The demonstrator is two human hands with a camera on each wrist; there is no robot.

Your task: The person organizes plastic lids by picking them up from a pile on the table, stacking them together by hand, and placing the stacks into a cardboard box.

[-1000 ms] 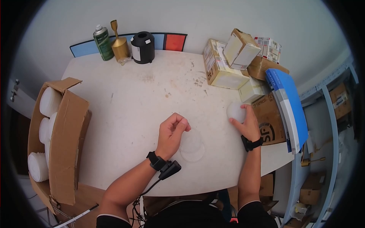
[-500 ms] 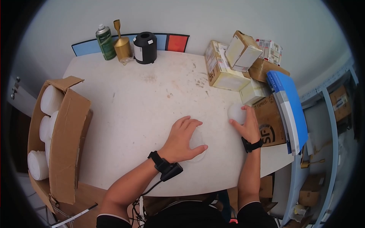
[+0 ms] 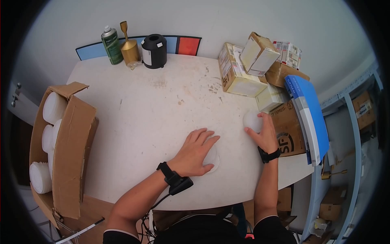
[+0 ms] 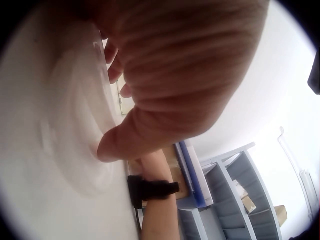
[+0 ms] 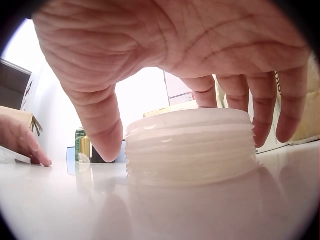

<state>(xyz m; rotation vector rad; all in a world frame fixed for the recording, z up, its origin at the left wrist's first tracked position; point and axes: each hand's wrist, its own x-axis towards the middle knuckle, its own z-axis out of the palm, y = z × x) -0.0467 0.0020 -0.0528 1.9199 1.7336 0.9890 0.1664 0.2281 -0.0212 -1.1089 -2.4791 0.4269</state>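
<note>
My left hand [image 3: 190, 156] lies palm down over round translucent plastic lids [image 3: 212, 157] on the white table, fingers spread and reaching across them. In the left wrist view its thumb [image 4: 116, 142] rests at the rim of the clear lids [image 4: 82, 165]. My right hand [image 3: 267, 136] holds a short stack of frosted round lids [image 3: 250, 120] from the right. The right wrist view shows this ridged stack [image 5: 190, 147] standing on the table, the thumb at its left side and the fingers round its far right side.
An open cardboard box [image 3: 75, 150] with white round tubs [image 3: 40, 178] stands at the left. Boxes [image 3: 243, 79] and blue folders [image 3: 310, 116] crowd the right side. A spray can [image 3: 111, 46], a brass holder [image 3: 130, 53] and a black cylinder [image 3: 154, 52] line the back.
My left hand has gone from pinched fingers to a spread hand, moved over the lids, and come lower onto them. The right hand has stayed at its stack.
</note>
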